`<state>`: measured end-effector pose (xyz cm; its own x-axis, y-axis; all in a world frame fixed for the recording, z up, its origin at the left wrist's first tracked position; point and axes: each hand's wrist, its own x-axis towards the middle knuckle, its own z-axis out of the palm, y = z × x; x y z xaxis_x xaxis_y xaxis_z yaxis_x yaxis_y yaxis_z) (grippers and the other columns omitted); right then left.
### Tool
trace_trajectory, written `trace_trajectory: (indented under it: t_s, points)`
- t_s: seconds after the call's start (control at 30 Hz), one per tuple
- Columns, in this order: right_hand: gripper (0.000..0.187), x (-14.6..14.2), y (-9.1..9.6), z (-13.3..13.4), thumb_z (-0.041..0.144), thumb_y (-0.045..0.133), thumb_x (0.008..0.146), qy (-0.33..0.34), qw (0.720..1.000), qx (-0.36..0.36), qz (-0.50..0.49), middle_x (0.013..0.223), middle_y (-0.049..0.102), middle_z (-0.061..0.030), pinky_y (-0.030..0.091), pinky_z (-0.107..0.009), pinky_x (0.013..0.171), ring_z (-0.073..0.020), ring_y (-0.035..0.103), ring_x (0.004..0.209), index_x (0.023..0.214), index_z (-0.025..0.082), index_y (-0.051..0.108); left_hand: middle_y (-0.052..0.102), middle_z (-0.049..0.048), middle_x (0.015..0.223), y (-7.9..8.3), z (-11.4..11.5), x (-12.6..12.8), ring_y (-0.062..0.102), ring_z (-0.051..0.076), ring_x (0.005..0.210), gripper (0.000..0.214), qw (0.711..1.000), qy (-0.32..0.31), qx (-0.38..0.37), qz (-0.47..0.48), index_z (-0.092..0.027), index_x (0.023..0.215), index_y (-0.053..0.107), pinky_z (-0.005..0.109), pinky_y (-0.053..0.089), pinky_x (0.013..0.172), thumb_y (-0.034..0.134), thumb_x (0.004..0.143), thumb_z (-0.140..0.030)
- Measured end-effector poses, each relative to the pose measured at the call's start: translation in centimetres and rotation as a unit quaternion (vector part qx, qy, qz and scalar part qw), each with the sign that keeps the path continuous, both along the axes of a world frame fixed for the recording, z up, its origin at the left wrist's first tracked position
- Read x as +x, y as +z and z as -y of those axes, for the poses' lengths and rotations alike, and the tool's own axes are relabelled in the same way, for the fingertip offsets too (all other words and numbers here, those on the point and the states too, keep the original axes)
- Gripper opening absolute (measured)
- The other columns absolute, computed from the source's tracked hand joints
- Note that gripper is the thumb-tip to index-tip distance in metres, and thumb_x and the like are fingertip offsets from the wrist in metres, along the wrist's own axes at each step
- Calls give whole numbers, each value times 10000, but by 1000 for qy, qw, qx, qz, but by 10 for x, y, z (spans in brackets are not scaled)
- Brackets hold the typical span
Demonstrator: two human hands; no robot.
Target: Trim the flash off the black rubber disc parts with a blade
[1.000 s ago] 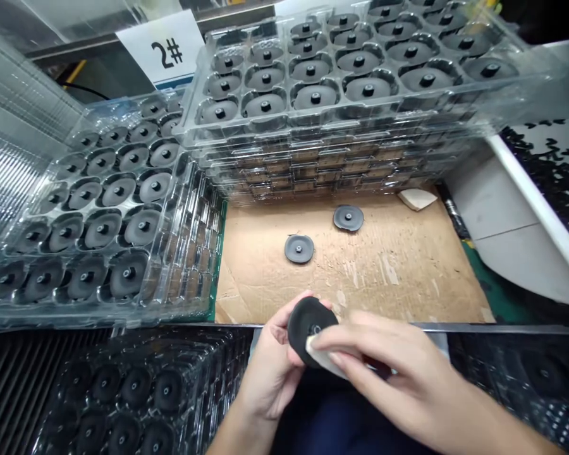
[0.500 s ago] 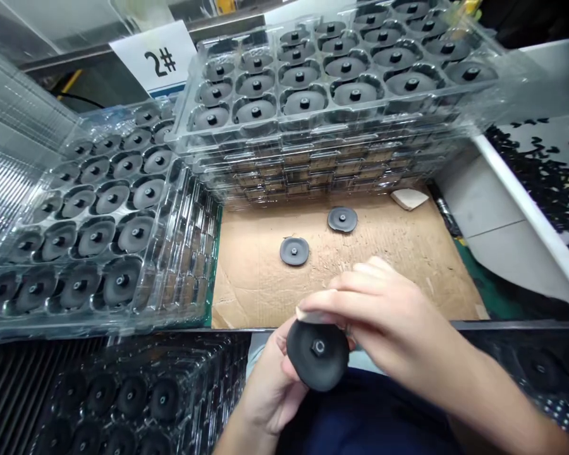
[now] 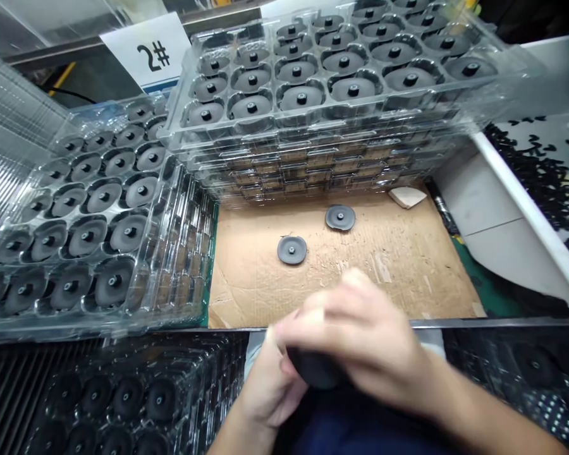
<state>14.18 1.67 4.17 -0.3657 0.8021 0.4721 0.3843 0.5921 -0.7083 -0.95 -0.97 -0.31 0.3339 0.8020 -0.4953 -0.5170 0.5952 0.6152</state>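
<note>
My left hand [image 3: 270,388] cups a black rubber disc [image 3: 315,370] just in front of the metal bench edge. My right hand [image 3: 355,335] is blurred with motion and lies over that disc, covering most of its face. The white wipe it pinched a moment ago is hidden in the blur. Two similar grey-black discs sit apart on a cardboard sheet [image 3: 360,278], one [image 3: 292,249] and the other [image 3: 340,217], both beyond my hands and touching neither.
Stacked clear trays of discs stand at the back [image 3: 313,82], left [image 3: 90,208] and front left [image 3: 123,398]. A "2#" card [image 3: 145,54] stands behind them. A pale scrap [image 3: 406,197] lies on the cardboard. A white bin [image 3: 535,183] of small black parts sits at right.
The held disc has dropped lower and is now mostly covered, with its centre stud no longer showing. My right hand has moved across it. The view has shifted slightly.
</note>
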Motion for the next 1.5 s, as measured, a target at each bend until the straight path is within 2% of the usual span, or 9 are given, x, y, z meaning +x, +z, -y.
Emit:
trace_trajectory:
  t_s: [0.17,0.33,0.5,0.73,1.0,1.17,1.3,1.4,1.5]
  points:
    - [203,27,-61,-3,247,505,894,-173,956,-233,38,927,688,-20,500,-254,627,-158,636,791,1030,249,656,692,45,1101,10,-2,-1,666,241,972,581,990,-21,-40,135,-318,1130,604,314,531,822,800,583,-330]
    - [321,27,-124,30,225,388,904,-219,949,-203,96,1130,557,-162,523,-398,741,-223,612,852,1072,165,655,662,38,1183,5,-3,-6,637,256,1044,535,985,-4,-76,157,-347,1100,615,326,544,810,780,590,-344]
    - [354,13,-141,44,277,437,888,-242,944,-184,127,1263,469,-187,497,-494,813,-278,579,941,1191,186,597,667,42,1171,-2,-4,-5,624,271,1066,527,983,4,-100,155,-340,1078,627,326,535,821,752,573,-424]
    - [304,22,-119,10,310,452,907,-245,949,-176,92,978,621,-117,527,-365,704,-212,616,779,1117,175,625,673,49,1130,1,-4,2,649,239,1010,517,984,38,-97,143,-287,1095,621,320,501,879,741,608,-411]
    - [190,7,-100,20,206,490,883,-139,969,-196,55,761,681,-33,522,-260,646,-157,647,723,929,185,673,673,68,1106,-3,-3,5,627,224,1017,555,987,96,-106,79,-206,1077,644,322,488,898,784,571,-386]
    - [217,1,-38,13,198,472,904,-200,967,-159,4,936,676,-49,473,-271,654,-158,613,803,1065,182,616,687,49,1065,1,-3,12,628,198,976,570,994,95,-56,25,-221,1070,649,283,497,858,808,545,-379]
    - [221,-12,2,19,106,449,871,-91,992,-84,-4,845,672,-67,422,-319,691,-175,579,755,1023,128,607,700,29,1047,4,-3,12,631,180,983,551,997,74,-30,6,-243,1040,667,245,482,883,829,523,-348]
    - [199,-15,4,17,87,451,864,-24,990,-138,32,789,660,-36,394,-293,641,-146,555,675,954,139,620,704,12,1056,4,-2,9,636,198,987,642,995,98,-20,-11,-283,1043,668,249,493,873,862,432,-332]
    - [216,-19,-1,13,117,427,886,-90,994,-61,10,787,652,-61,386,-319,654,-163,549,682,1004,110,608,721,29,992,8,-1,7,628,227,1013,596,997,79,4,-18,-257,1007,691,290,469,931,832,449,-411]
